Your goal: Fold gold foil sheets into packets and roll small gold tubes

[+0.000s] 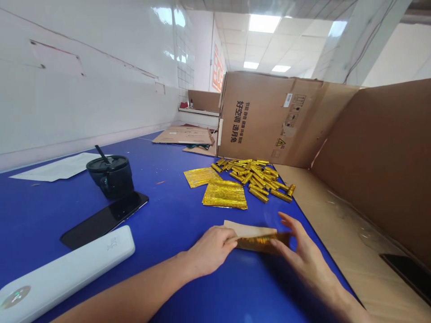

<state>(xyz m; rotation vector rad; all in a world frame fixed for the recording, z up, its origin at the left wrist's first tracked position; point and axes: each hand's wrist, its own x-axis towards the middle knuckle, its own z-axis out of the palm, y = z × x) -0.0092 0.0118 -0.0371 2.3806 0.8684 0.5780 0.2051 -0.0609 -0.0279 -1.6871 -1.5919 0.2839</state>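
Your left hand (213, 249) has thumb and fingers pinched together on the left end of a gold sheet (257, 243), probably to keep that end from slipping on the smooth blue desk (168, 224). Your right hand (306, 251) is wide, thumb against the sheet's near side and fingers spread above its right end, which seems to leave room to guide the material without crushing it. The sheet is low over the desk, in front of you and between both hands; a pale surface shows behind the gold, perhaps its underside. Flat gold sheets (225, 195) lie just beyond, likely there for an easy reach. Gold tubes (257, 183) are heaped farther off beside the cardboard box (269, 123), apparently so they stay clear of your hands
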